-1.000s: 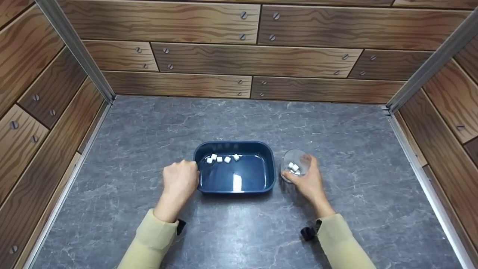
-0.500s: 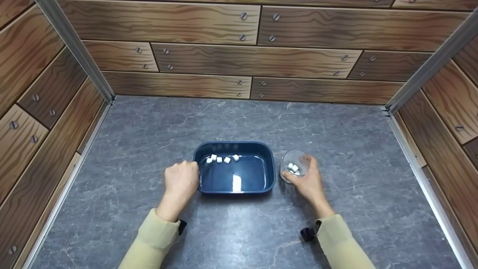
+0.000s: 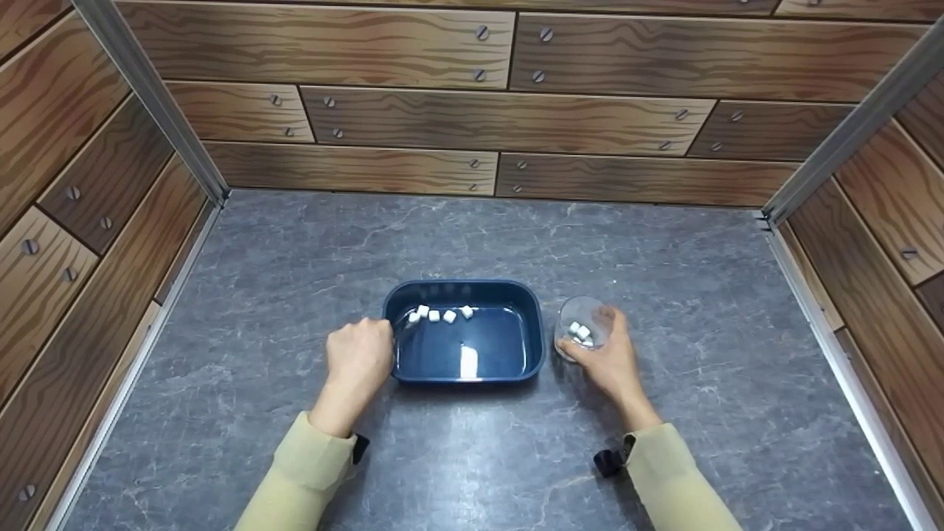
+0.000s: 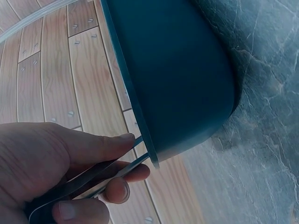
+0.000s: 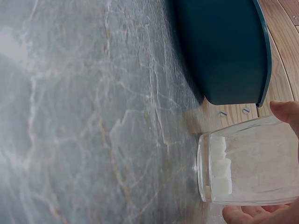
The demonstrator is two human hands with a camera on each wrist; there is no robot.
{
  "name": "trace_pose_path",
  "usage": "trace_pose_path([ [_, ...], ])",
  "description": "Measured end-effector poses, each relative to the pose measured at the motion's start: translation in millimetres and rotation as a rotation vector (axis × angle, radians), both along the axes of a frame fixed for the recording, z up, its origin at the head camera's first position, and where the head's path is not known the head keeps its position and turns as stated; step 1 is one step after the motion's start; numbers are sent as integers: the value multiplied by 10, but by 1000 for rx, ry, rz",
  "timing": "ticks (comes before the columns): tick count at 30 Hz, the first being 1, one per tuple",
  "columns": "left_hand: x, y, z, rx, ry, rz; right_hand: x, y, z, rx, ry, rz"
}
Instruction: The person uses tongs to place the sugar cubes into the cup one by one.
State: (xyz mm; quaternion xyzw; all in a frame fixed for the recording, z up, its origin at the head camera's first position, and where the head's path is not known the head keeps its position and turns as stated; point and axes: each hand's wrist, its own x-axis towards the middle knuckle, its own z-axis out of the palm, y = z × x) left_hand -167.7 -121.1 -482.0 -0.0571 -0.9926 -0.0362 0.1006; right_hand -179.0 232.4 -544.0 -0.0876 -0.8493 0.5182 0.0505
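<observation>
Pinching slim tweezers (image 4: 77,183) between thumb and fingers of the left hand (image 3: 359,355), at the 9 o'clock side of the blue rectangular tray (image 3: 479,333). Passing both arms over the rim toward five white cubes (image 3: 434,316), to be found inside near the far wall, from 10 to 12 o'clock. Showing a gap between the arms in the left wrist view, but hiding the tips behind the tray wall; in the head view, reaching close to the leftmost cube (image 3: 414,316) at 10 o'clock, too small to tell whether pinched, touched or just missed.

Holding a clear drinking glass (image 5: 261,158) in the right hand (image 3: 616,365), with thumb and fingers curved around its sides, just beside the tray at 3 o'clock on the marbled table (image 3: 472,243). Seemingly upright, and containing at least three more cubes (image 5: 221,170) at the bottom.

Judging from this layout, probably at the step of picking up the cube at 10 o'clock. Next, calling for careful alignment of the tips on either side of it, a gentle squeeze, then a lift clear of the rim before any swing toward 3 o'clock. Best to hold the glass steady meanwhile, and to avoid nudging the neighbouring cube at 11 o'clock.
</observation>
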Motion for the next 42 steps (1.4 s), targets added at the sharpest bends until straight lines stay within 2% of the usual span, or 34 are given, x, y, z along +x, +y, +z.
trace_pose_path([
  [14, 1, -1, 9, 15, -38, 8, 6, 1, -19, 19, 2, 0],
  [21, -1, -5, -13, 9, -29, 4, 21, 7, -17, 44, -7, -6],
  [42, -26, 15, 8, 16, -50, 14, -2, 5, -12, 16, 6, -7],
])
